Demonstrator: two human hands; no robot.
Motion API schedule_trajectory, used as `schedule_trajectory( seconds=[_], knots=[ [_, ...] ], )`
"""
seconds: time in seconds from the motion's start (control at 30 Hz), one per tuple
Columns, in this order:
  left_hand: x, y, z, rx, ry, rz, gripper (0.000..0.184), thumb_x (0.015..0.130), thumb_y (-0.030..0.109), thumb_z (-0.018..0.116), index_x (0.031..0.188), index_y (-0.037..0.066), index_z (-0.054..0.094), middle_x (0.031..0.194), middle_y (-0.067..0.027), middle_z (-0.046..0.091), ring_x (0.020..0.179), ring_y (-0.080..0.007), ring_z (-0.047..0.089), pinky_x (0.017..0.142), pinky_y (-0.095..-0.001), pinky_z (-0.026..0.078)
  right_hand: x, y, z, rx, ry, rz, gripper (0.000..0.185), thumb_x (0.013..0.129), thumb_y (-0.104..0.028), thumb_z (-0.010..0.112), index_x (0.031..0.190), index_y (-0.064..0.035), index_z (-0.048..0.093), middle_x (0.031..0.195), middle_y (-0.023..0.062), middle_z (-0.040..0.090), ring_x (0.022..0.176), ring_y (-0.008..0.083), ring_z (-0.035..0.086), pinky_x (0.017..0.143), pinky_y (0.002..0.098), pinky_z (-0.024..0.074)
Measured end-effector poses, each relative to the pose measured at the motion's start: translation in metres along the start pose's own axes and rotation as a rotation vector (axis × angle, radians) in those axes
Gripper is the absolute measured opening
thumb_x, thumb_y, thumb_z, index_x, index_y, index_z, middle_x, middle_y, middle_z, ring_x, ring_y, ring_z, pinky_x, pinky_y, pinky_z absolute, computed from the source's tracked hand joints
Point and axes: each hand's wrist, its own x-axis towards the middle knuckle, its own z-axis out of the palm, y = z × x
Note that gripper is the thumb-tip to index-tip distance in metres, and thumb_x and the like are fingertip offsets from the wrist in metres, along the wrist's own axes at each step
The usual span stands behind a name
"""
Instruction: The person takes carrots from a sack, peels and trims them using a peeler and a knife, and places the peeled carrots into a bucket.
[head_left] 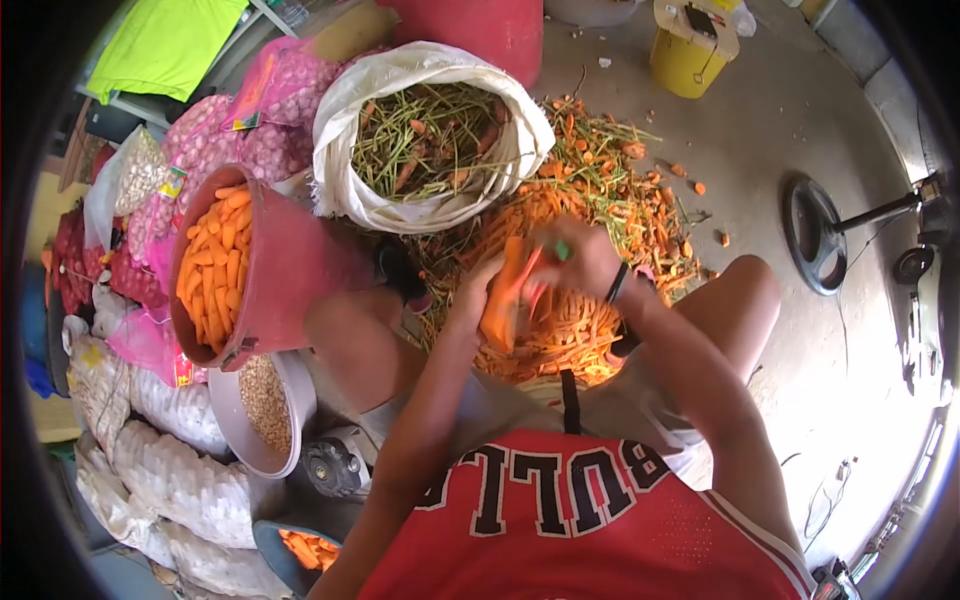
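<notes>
A carrot is held upright in my left hand, in front of my lap. Close beside it, my right hand is closed around a peeler, partly blurred, with a green part showing between the fingers. Orange peelings lie heaped on the floor under both hands, mixed further out with cut carrot ends and stems. Beyond the hands stands an open white sack holding green stems and some carrots. To the left, a tilted red bucket holds peeled carrots.
A grey bowl of small pale pieces stands at lower left, near full white sacks. Pink net bags are piled behind the red bucket. A yellow bucket stands at the back; a round black base is at right.
</notes>
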Motion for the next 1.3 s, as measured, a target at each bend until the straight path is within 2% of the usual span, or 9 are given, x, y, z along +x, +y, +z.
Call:
schedule_trajectory(
  seconds=[0.2, 0.33, 0.43, 0.53, 0.73, 0.93, 0.97, 1.13, 1.3],
  knots=[
    [0.002, 0.001, -0.005, 0.022, 0.123, -0.007, 0.034, 0.099, 0.030, 0.050, 0.123, 0.007, 0.055, 0.093, -0.0068, 0.064, 0.072, -0.0148, 0.064, 0.062, -0.0269, 0.055, 0.011, 0.046, -0.012, 0.126, 0.174, 0.248, 0.056, 0.064, -0.034, 0.088, 0.104, -0.0018, 0.064, 0.087, 0.0123, 0.066, 0.077, 0.0251, 0.066, 0.070, 0.0346, 0.0543],
    [0.012, 0.000, -0.010, 0.016, 0.060, 0.080, 0.034, 0.100, 0.028, 0.049, 0.127, 0.008, 0.052, 0.103, -0.0071, 0.063, 0.086, -0.0151, 0.065, 0.074, -0.0326, 0.056, -0.007, -0.014, 0.011, 0.031, 0.015, -0.164, 0.055, 0.060, -0.037, 0.089, 0.099, -0.0062, 0.064, 0.080, 0.0090, 0.063, 0.072, 0.0254, 0.066, 0.064, 0.0359, 0.0545],
    [0.000, -0.007, -0.021, 0.042, -0.181, -0.017, 0.039, 0.099, 0.027, 0.050, 0.132, 0.007, 0.049, 0.107, -0.0040, 0.061, 0.091, -0.0122, 0.062, 0.073, -0.0275, 0.053, 0.009, 0.027, -0.007, -0.044, 0.091, 0.044, 0.051, 0.063, -0.030, 0.089, 0.097, -0.0041, 0.063, 0.078, 0.0084, 0.061, 0.071, 0.0208, 0.063, 0.065, 0.0347, 0.0517],
    [-0.011, 0.001, 0.005, 0.160, 0.055, 0.012, 0.036, 0.099, 0.027, 0.050, 0.129, 0.007, 0.051, 0.103, -0.0038, 0.061, 0.086, -0.0101, 0.062, 0.071, -0.0254, 0.053, 0.022, 0.054, -0.028, -0.059, 0.160, 0.343, 0.056, 0.063, -0.032, 0.090, 0.101, -0.0023, 0.062, 0.083, 0.0097, 0.065, 0.068, 0.0186, 0.064, 0.059, 0.0326, 0.0518],
    [0.009, -0.001, -0.014, -0.038, -0.121, 0.037, 0.034, 0.100, 0.029, 0.046, 0.125, 0.006, 0.052, 0.102, -0.0063, 0.061, 0.084, -0.0139, 0.063, 0.069, -0.0270, 0.053, -0.006, -0.006, 0.006, 0.124, -0.030, -0.190, 0.054, 0.063, -0.029, 0.090, 0.105, -0.0067, 0.065, 0.085, 0.0066, 0.063, 0.073, 0.0216, 0.063, 0.067, 0.0356, 0.0524],
    [-0.004, 0.000, -0.002, 0.150, -0.023, 0.047, 0.034, 0.100, 0.027, 0.045, 0.125, 0.004, 0.052, 0.095, -0.0028, 0.060, 0.076, -0.0109, 0.059, 0.065, -0.0242, 0.051, 0.018, 0.048, -0.028, 0.040, 0.137, 0.343, 0.050, 0.065, -0.028, 0.089, 0.097, -0.0025, 0.061, 0.079, 0.0075, 0.062, 0.065, 0.0154, 0.061, 0.058, 0.0309, 0.0502],
    [0.003, -0.002, -0.023, 0.032, -0.213, -0.027, 0.036, 0.100, 0.028, 0.046, 0.126, 0.004, 0.052, 0.101, -0.0043, 0.060, 0.083, -0.0101, 0.060, 0.067, -0.0239, 0.051, 0.015, 0.038, -0.024, 0.082, 0.098, 0.241, 0.050, 0.065, -0.028, 0.089, 0.099, -0.0030, 0.062, 0.080, 0.0079, 0.062, 0.068, 0.0164, 0.061, 0.061, 0.0317, 0.0509],
    [-0.002, -0.001, -0.009, 0.070, -0.097, 0.014, 0.036, 0.100, 0.028, 0.046, 0.128, 0.004, 0.052, 0.107, -0.0058, 0.060, 0.089, -0.0125, 0.061, 0.069, -0.0241, 0.051, 0.001, 0.004, 0.000, 0.055, 0.043, -0.188, 0.055, 0.063, -0.031, 0.090, 0.105, -0.0052, 0.065, 0.078, 0.0071, 0.059, 0.068, 0.0194, 0.060, 0.064, 0.0349, 0.0510],
    [-0.007, -0.005, -0.010, 0.101, -0.099, 0.000, 0.034, 0.100, 0.029, 0.046, 0.124, 0.006, 0.052, 0.097, -0.0061, 0.061, 0.077, -0.0137, 0.061, 0.067, -0.0277, 0.052, 0.017, 0.044, -0.026, -0.059, 0.242, 0.212, 0.052, 0.066, -0.032, 0.087, 0.100, -0.0011, 0.063, 0.084, 0.0109, 0.065, 0.074, 0.0213, 0.066, 0.066, 0.0346, 0.0539]
  ],
)
